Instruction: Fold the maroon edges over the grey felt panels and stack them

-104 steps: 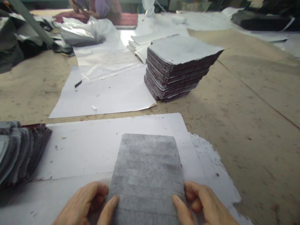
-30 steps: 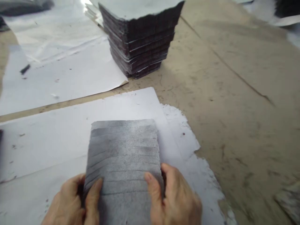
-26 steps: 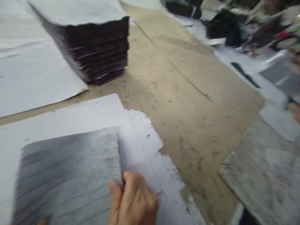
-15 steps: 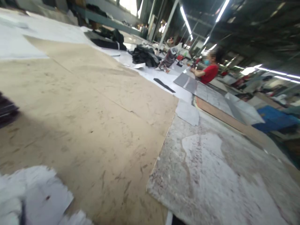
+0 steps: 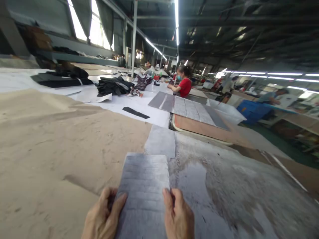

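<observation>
Both hands grip a grey-white sheet-like piece point(image 5: 143, 196) marked with crosswise lines, near the bottom centre of the head view. My left hand point(image 5: 104, 212) pinches its left edge, thumb on top. On the right edge my right hand point(image 5: 178, 212) is closed, thumb and fingers at the border. The piece is held above the join between the brown paper point(image 5: 62, 149) on the left and a stained grey board point(image 5: 239, 176) on the right. Just beyond it lies a small pale sheet point(image 5: 160, 141).
Further back are a black strip point(image 5: 136, 113), black fabric piles point(image 5: 113, 87), and stacked dark pieces point(image 5: 143, 81). Grey panels point(image 5: 186, 108) rest on a brown board point(image 5: 199, 127) at the right. A person in red point(image 5: 184, 87) stands beyond, near blue bins point(image 5: 253, 111).
The view has levelled and turned right. Both hands have come into view holding the lined piece. The white pieces at the lower left and the dark stack at the left edge are out of view.
</observation>
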`<move>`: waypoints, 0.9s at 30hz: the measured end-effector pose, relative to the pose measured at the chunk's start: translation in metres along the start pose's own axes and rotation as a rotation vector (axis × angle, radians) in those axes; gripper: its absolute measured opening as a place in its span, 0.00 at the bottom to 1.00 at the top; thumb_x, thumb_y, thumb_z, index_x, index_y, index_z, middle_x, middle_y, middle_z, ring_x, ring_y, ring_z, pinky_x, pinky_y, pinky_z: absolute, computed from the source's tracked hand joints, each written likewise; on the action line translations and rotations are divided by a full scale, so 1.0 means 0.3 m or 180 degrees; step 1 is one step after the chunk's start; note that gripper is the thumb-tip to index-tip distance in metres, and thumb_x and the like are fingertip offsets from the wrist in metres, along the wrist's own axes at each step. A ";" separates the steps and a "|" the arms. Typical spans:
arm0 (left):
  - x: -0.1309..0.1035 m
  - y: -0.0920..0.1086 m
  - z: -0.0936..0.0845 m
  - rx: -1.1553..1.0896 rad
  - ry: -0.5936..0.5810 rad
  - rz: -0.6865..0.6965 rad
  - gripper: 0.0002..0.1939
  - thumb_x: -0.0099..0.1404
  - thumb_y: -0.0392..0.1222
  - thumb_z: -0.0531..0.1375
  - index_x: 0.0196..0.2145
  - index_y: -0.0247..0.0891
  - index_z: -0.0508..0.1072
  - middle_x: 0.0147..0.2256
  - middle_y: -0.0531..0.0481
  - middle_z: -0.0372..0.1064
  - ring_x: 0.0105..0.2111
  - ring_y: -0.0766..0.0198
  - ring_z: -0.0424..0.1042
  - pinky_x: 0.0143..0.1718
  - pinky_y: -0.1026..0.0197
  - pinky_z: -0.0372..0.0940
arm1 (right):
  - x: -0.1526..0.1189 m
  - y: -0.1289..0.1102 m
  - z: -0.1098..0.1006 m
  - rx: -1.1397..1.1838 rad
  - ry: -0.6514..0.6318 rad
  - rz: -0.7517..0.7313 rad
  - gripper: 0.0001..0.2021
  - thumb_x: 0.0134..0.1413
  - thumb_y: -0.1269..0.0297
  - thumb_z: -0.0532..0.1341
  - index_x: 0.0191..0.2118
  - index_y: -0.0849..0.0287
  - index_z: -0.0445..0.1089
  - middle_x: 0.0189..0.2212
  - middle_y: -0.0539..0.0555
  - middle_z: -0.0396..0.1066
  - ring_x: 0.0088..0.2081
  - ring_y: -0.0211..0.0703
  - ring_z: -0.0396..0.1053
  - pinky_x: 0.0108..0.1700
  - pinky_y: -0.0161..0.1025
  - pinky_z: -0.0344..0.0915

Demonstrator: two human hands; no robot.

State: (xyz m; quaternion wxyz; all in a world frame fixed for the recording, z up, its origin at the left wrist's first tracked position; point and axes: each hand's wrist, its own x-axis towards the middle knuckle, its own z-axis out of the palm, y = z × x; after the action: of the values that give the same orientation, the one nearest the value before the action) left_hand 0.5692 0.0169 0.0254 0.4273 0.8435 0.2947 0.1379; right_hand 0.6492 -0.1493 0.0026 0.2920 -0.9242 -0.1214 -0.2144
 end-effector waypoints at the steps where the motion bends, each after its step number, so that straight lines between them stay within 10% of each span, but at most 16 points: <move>1: 0.040 0.030 0.039 -0.0093 -0.0142 -0.0004 0.17 0.61 0.58 0.49 0.29 0.41 0.64 0.21 0.57 0.63 0.22 0.64 0.64 0.24 0.64 0.59 | 0.028 0.033 0.008 -0.0117 0.0043 0.0102 0.18 0.62 0.52 0.43 0.29 0.56 0.61 0.18 0.49 0.68 0.20 0.43 0.69 0.21 0.35 0.59; 16: 0.421 0.190 0.227 0.0330 -0.0439 0.0286 0.13 0.59 0.51 0.50 0.29 0.38 0.64 0.22 0.54 0.62 0.26 0.62 0.63 0.27 0.64 0.53 | 0.340 0.152 0.148 -0.0347 -0.0074 0.0630 0.29 0.61 0.48 0.34 0.28 0.60 0.64 0.20 0.56 0.71 0.23 0.47 0.70 0.23 0.36 0.55; 27: 0.533 0.192 0.307 0.0560 -0.0471 0.0061 0.09 0.56 0.46 0.54 0.27 0.38 0.65 0.22 0.54 0.62 0.27 0.63 0.64 0.26 0.65 0.52 | 0.437 0.151 0.165 -0.0765 -0.0846 0.1193 0.12 0.59 0.60 0.52 0.33 0.62 0.66 0.26 0.57 0.72 0.31 0.46 0.71 0.27 0.35 0.53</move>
State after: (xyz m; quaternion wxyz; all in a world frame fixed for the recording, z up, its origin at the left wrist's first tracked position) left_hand 0.7618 0.0299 0.0137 0.3708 0.8884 0.2653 0.0530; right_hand 0.7963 -0.1431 0.0052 0.1962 -0.9786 0.0411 -0.0460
